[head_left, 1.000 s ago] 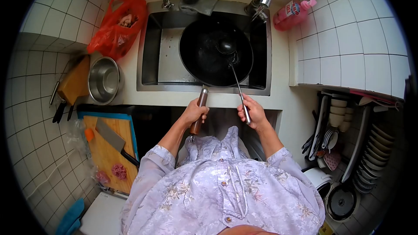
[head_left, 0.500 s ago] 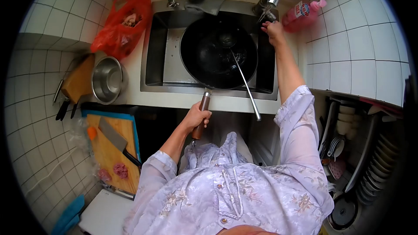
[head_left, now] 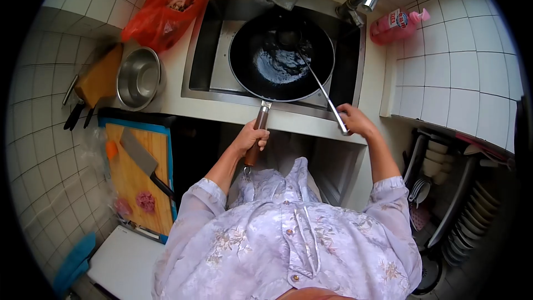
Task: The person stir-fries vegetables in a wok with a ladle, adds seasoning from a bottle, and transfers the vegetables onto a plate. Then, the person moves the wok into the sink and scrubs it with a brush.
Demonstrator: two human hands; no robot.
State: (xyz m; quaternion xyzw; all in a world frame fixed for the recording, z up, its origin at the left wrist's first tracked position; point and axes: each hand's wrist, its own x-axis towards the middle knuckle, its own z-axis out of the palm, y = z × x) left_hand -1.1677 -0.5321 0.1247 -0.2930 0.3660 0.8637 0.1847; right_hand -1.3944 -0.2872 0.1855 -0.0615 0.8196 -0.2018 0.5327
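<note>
My left hand [head_left: 252, 138] is wrapped round the brown handle of a black wok [head_left: 244, 80], which rests over the sink. Water glistens in the bottom of the wok. A long-handled ladle [head_left: 322, 88] leans in it, its dark bowl at the far side and its metal handle slanting over the near rim. Just right of that handle's end is my right hand [head_left: 358, 121], its fingers partly curled but apart; whether they touch the handle I cannot tell. Behind the wok, at the sink's right corner, stands the chrome faucet [head_left: 358, 4].
The steel sink [head_left: 201, 86] has a red plastic bag [head_left: 161, 19] and a metal bowl [head_left: 139, 79] to its left. A cleaver [head_left: 139, 153] and minced meat [head_left: 145, 202] lie on a cutting board [head_left: 158, 211]. A pink soap bottle [head_left: 391, 26] stands right; a dish rack [head_left: 452, 203] is below.
My right hand has come away from the faucet and down beside the ladle's handle end. Water now covers more of the wok's bottom. My left hand keeps its hold.
</note>
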